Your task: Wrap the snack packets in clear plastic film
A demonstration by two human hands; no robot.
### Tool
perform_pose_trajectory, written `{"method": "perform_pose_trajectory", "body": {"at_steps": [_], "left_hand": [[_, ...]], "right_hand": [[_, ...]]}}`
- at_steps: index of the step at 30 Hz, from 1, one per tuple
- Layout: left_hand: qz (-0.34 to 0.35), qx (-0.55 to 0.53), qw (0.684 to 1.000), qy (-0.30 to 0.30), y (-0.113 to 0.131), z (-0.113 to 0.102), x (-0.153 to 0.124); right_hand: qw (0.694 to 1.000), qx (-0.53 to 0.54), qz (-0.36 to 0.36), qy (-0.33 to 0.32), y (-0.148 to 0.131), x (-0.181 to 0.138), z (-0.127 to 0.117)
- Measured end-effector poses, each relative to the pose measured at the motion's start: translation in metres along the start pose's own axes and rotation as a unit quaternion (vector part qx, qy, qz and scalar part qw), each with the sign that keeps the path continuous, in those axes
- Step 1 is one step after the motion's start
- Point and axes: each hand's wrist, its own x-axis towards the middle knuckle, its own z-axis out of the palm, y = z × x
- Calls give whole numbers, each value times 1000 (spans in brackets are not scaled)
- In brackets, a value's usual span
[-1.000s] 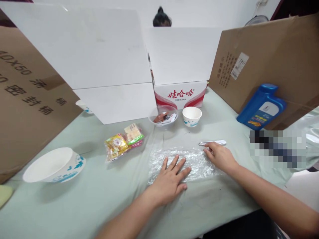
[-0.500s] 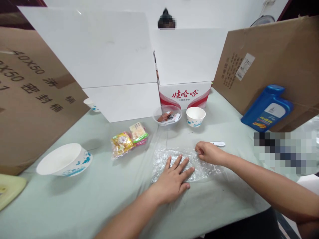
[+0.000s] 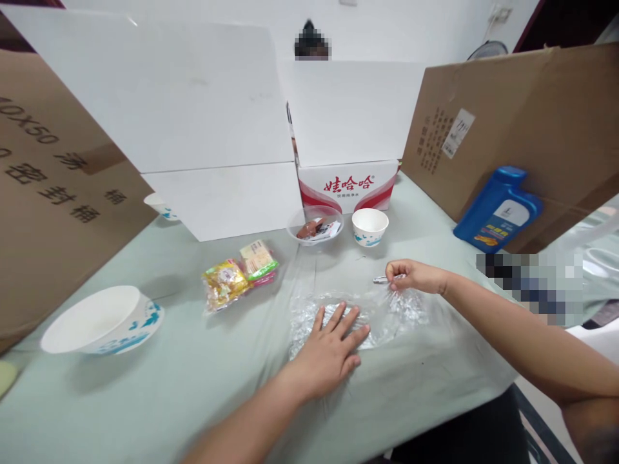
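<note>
A sheet of crinkled clear plastic film (image 3: 387,312) lies on the pale green tablecloth (image 3: 193,380) in front of me. My left hand (image 3: 331,345) rests flat on the film's left part, fingers spread. My right hand (image 3: 416,276) is at the film's far right corner, fingers curled over a small white tool (image 3: 382,280) whose metal end sticks out to the left.
Beyond the film stand a clear bowl of wrapped items (image 3: 315,227) and a small paper bowl (image 3: 370,226). Snack packets (image 3: 239,274) lie to the left, a large paper bowl (image 3: 101,321) farther left. A blue bottle (image 3: 498,209) leans on cardboard at right. White boards and a red-and-white box (image 3: 348,185) close the back.
My right hand left the film's edge, moved back and closed over the small white tool that had been lying on the cloth. My left hand stayed flat on the film.
</note>
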Motion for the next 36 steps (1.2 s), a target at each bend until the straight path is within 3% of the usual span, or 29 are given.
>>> {"method": "perform_pose_trajectory", "body": {"at_steps": [4,7,12,15,18,21,24,27,31,36], "left_hand": [[-11,4,1000,-3,0,3,1],[-11,4,1000,-7,0,1,-3],[11,-10,1000,-17,-1,-20,-23],[6,-7,999,50,5,-24,-24],[31,-1,997,77,13,-12,-12],[61,-3,998,16,17,4,-2],[47,-11,999,-24,17,9,1],[43,-13,999,-25,16,8,-1],[46,-11,999,-19,16,6,-1],[43,-10,999,-23,16,7,-1]], "right_hand": [[986,37,-17,164,11,-4,-7],[971,38,-21,233,19,-15,-8],[984,35,6,177,34,-40,7],[986,24,7,164,43,-44,14],[981,17,-7,195,50,-40,15],[961,3,-29,274,52,-34,9],[930,19,-58,362,50,-33,2],[928,22,-35,370,47,-34,0],[924,-129,52,356,46,-32,5],[907,-311,30,283,44,-28,16]]}}
